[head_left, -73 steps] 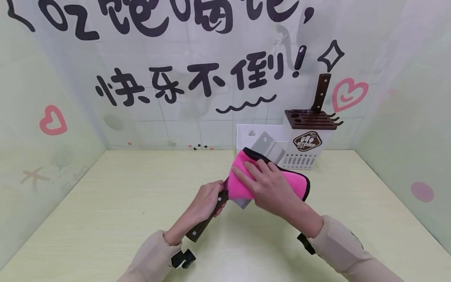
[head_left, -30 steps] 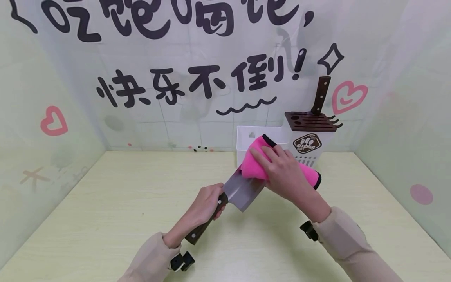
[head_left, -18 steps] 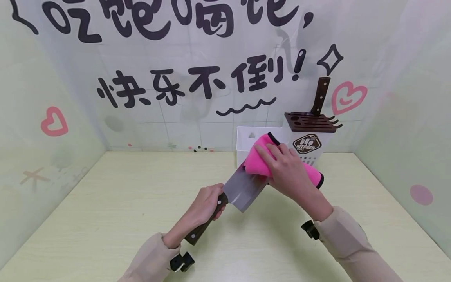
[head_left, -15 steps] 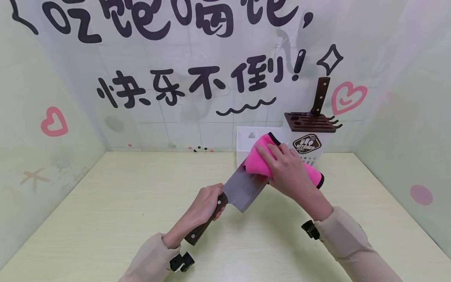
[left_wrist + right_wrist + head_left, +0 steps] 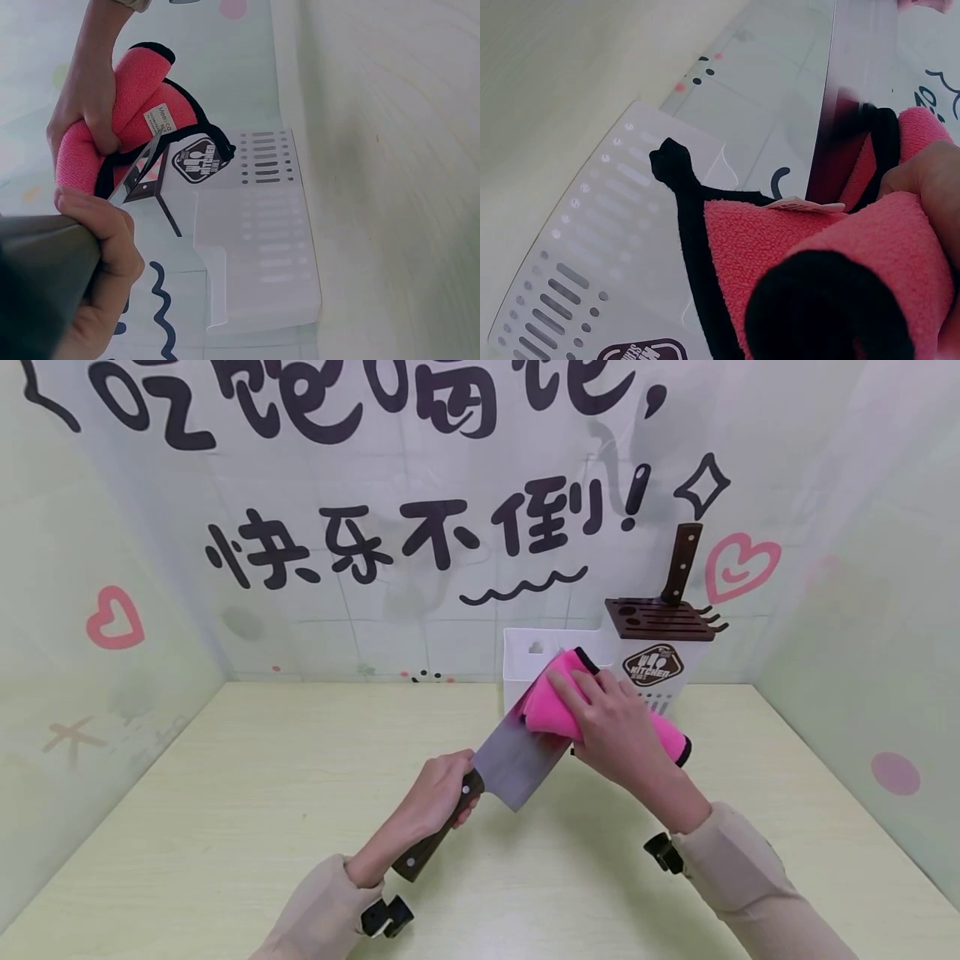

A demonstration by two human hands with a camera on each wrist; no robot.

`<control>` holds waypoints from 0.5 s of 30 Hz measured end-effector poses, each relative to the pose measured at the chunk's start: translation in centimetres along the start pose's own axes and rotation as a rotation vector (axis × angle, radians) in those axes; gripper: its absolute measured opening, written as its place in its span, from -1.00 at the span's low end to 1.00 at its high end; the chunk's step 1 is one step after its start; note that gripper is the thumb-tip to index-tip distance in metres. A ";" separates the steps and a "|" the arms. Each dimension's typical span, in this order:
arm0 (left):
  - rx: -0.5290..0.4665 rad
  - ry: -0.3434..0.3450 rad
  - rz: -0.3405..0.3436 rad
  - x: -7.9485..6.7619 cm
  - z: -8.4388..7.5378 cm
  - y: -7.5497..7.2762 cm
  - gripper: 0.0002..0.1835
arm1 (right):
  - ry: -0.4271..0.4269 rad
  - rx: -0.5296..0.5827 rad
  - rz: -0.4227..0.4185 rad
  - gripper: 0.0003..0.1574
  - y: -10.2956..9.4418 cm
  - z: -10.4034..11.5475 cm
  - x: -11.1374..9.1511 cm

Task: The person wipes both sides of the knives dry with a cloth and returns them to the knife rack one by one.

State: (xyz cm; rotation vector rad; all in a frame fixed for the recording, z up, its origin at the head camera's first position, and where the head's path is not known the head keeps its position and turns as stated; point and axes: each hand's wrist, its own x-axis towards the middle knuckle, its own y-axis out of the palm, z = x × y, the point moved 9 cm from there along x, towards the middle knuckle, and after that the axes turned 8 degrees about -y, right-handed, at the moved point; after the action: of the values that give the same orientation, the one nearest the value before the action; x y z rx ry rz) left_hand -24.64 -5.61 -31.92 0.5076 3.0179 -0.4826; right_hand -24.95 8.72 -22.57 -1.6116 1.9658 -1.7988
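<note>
Head view: cleaver (image 5: pixel 517 767) gripped by curled left hand (image 5: pixel 435 792), cloth (image 5: pixel 546 712) pinched over its far end by right hand (image 5: pixel 613 727). Wiping best directed off cleaver's edge.

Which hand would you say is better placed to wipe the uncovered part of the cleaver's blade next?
Probably the right hand: it holds the pink cloth over the blade's far part. The left hand is busy gripping the dark handle.
</note>
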 end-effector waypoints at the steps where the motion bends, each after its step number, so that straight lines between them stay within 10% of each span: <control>1: -0.001 -0.002 0.000 0.0 0.1 0.0 -0.68 | -0.002 -0.001 0.003 -0.10 0.0 0.1 0.0; 15: 0.006 -0.001 -0.006 0.1 -0.1 0.0 -0.70 | -0.047 -0.016 0.042 -0.10 0.1 1.8 0.1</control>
State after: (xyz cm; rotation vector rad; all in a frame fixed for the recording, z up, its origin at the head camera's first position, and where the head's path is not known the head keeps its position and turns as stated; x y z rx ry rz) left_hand -24.74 -5.58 -31.87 0.4985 3.0193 -0.4924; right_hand -23.97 7.39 -23.16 -1.5897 1.9836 -1.7186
